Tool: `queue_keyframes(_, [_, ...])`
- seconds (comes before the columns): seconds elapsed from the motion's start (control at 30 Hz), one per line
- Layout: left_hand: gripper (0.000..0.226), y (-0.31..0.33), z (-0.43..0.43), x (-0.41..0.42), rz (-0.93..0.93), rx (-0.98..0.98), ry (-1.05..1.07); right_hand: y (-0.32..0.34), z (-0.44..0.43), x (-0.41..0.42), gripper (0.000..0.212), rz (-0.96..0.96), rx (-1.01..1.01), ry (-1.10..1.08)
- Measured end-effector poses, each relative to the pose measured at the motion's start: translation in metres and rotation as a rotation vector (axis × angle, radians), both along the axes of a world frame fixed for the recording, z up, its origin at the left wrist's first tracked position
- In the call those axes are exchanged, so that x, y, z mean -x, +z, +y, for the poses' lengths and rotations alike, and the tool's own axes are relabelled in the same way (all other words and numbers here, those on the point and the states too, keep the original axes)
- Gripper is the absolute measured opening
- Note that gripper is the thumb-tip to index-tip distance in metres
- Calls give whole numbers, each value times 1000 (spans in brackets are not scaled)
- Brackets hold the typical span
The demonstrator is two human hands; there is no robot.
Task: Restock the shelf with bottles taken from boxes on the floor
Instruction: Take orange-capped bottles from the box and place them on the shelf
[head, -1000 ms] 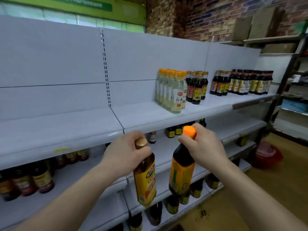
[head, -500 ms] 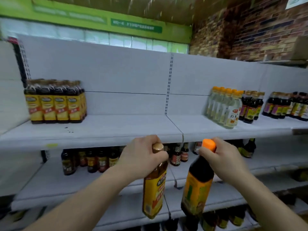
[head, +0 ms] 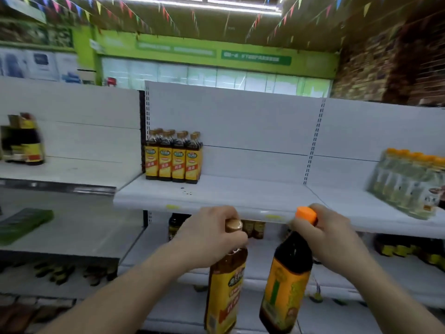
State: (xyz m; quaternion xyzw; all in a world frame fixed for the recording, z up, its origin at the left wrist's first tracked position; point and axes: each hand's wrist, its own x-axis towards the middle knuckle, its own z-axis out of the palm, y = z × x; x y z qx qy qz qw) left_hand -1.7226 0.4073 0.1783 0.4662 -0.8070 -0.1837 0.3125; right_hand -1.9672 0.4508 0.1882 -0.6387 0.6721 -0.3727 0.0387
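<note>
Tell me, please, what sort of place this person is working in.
Most likely a grocery shop or small supermarket: long white retail shelves, a block of identical yellow-labelled dark bottles faced up on one, and coloured bunting strung under the ceiling above a green sign band.

Brick wall (head: pixel 399 66) at right, green fascia (head: pixel 192 43) behind, bunting (head: pixel 131 13) beneath ceiling strip lights (head: pixel 240 3).

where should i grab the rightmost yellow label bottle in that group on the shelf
Grip its narrow neck under the gold cap, coming from the front right: the rightmost bottle stands upright, neighbours crowd its left, and its right side faces open shelf.
</note>
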Motion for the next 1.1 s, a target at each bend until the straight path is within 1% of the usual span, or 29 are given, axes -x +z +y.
queue_keyframes(0.07, [19,4,-2,-15,-14,10,27,5,-10,-15,47,0,17,48])
queue_keyframes(0.17, [25,13,-8,-34,1,9,68,12,-29,-35,42,-19,19,124])
queue_keyframes(0.3, [14,22,-23,-53,1,7,116,21,-57,-56,39,-35,23,190])
queue_keyframes(0.57, [13,33,-73,-66,-67,41,202,34,-130,-75,42,-66,73,308])
queue_keyframes(0.63, [12,38,-87,-66,-48,39,206,39,-151,-76,43,-55,89,355])
queue_keyframes(0.77, [13,45,-115,-65,1,57,247,53,-190,-77,37,-64,103,445])
queue_keyframes(0.9, [19,56,-137,-61,49,93,299,67,-224,-77,35,-58,119,513])
queue_keyframes(1.0, [17,65,-156,-59,95,121,303,76,-247,-76,34,-48,127,547])
queue_keyframes(1.1, [15,71,-176,-58,95,145,307,83,-269,-76,34,-39,145,550])
